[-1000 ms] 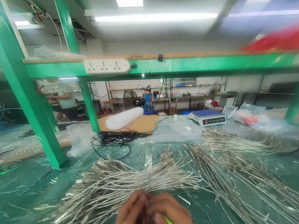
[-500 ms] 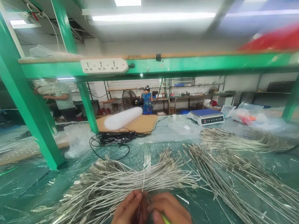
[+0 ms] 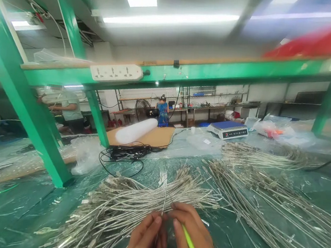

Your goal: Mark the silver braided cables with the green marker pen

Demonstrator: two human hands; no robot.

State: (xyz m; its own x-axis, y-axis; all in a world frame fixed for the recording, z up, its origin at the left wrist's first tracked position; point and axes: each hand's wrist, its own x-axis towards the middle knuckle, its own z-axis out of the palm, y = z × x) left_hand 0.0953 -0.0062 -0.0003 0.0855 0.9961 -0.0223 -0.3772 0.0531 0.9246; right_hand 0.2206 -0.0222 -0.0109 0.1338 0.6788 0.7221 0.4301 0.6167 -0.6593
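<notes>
My left hand [image 3: 147, 238] is closed, pinching a thin silvery cable [image 3: 164, 199] that rises from the fingertips in front of the pile. Beside it, on the right, my right hand [image 3: 195, 236] is closed around a slim yellow-green pen-like tool [image 3: 191, 246]. The tool's working end is hard to make out among the fingers. Both sets of fingertips are close together, just this side of a large bundle of silvery cables [image 3: 125, 203] with clear-wrapped ends. What lies inside the left fingers is hidden.
More cable bundles [image 3: 262, 216] spread over the right side of the film-covered table [image 3: 83, 206]. Behind are a coil of black cable [image 3: 128, 153], a white foam roll [image 3: 136, 130] and a counting scale [image 3: 228, 130]. A green post [image 3: 48, 146] stands at left. Two people work farther back.
Both hands have shifted slightly right. My right fingertips have risen a little, and the yellow-green tool's handle stands steeper. The held cable has moved right with my left hand.
</notes>
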